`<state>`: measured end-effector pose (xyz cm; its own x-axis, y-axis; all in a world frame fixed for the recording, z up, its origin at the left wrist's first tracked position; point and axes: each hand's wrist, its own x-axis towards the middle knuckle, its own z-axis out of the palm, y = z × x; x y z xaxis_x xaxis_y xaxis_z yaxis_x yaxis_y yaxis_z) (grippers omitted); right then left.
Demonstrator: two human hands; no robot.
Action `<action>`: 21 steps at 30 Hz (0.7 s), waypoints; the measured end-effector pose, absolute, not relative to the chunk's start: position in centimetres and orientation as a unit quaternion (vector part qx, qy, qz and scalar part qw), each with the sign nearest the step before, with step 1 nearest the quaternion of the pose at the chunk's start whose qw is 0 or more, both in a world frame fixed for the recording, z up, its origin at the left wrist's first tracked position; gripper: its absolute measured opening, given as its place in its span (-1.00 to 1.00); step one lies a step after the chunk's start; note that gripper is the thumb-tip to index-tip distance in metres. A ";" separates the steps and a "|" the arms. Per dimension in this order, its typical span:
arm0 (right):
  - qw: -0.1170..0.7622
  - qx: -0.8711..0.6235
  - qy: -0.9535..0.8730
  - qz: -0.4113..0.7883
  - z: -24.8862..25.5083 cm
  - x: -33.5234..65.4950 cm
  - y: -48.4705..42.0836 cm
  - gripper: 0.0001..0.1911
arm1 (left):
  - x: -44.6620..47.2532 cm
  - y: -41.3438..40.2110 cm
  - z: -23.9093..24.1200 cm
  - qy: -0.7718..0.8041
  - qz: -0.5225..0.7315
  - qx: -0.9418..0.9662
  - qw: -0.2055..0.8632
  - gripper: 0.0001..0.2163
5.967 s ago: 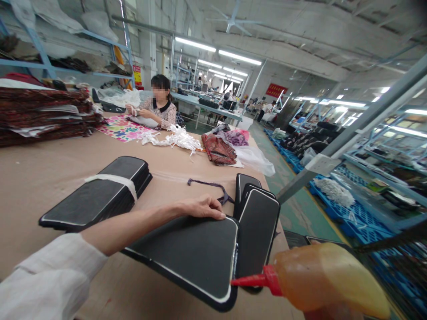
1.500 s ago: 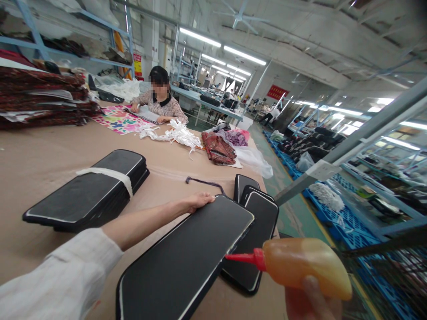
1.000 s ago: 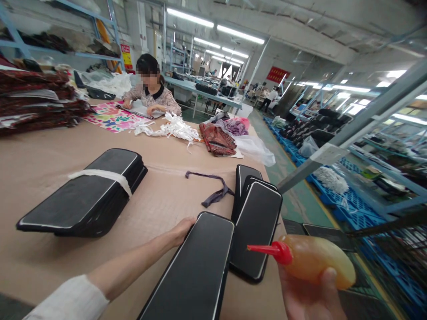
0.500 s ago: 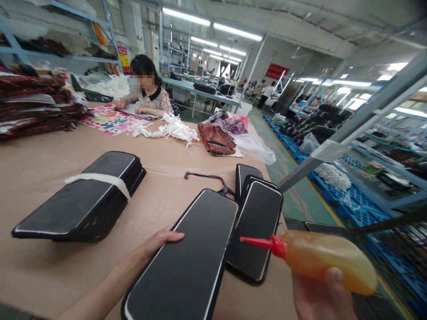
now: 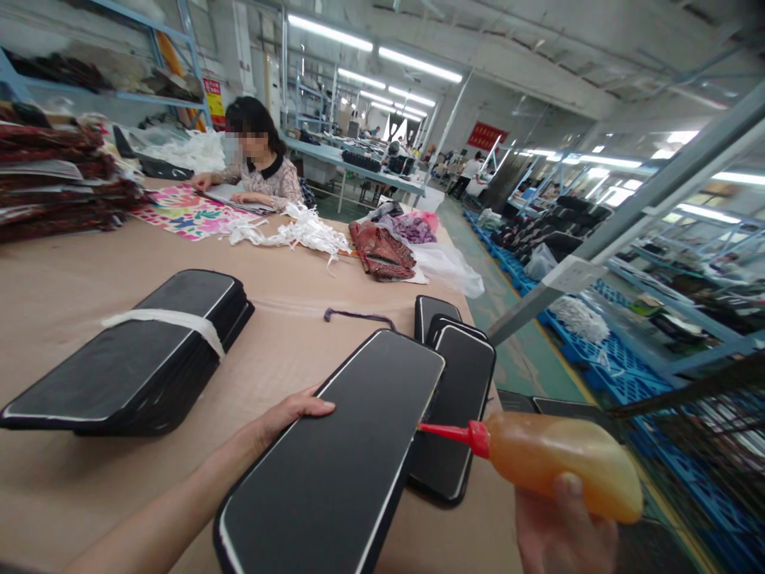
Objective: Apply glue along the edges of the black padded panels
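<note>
My left hand (image 5: 299, 410) grips a long black panel (image 5: 335, 454) with rounded corners and a pale line around its edge. The thumb lies on top, and the other fingers are hidden beneath. In my right hand (image 5: 565, 518) is a squeeze bottle (image 5: 555, 458) of amber liquid, held on its side. Its red nozzle tip meets the right edge of the panel, or sits very close to it. Partly under that panel, a few more black panels (image 5: 463, 383) lie overlapped on the table. To the left rests a stack of black panels (image 5: 149, 343) bound with a white strip (image 5: 173, 320).
Across the brown-topped table (image 5: 287, 279), a co-worker (image 5: 256, 159) handles flat sheets. White strips (image 5: 299, 235), folded reddish-brown material (image 5: 382, 253) and a dark cord (image 5: 358, 316) lie on it. A grey metal post (image 5: 538, 295) slants up at the right, beside blue pallets (image 5: 574, 351).
The bottle has moved left, bringing its nozzle from over the lower panels to the edge of the held panel. The held panel has shifted slightly right and up against the table.
</note>
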<state>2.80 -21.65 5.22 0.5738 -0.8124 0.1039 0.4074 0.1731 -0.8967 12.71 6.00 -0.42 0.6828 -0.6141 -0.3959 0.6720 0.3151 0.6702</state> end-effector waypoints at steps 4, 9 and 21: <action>0.731 -0.487 0.214 -0.427 5.1 2.6 -21.9 -0.43 | 13.0 6.0 -0.8 0.025 -0.397 0.429 0.811 -0.44; 0.733 -0.475 0.221 -0.434 5.0 2.6 -21.9 -0.50 | 13.3 5.9 -0.9 0.022 -0.397 0.422 0.815 -0.45; 0.730 -0.466 0.264 -0.425 5.7 2.2 -21.0 -0.43 | 13.7 5.5 -1.2 0.005 -0.394 0.405 0.825 -0.39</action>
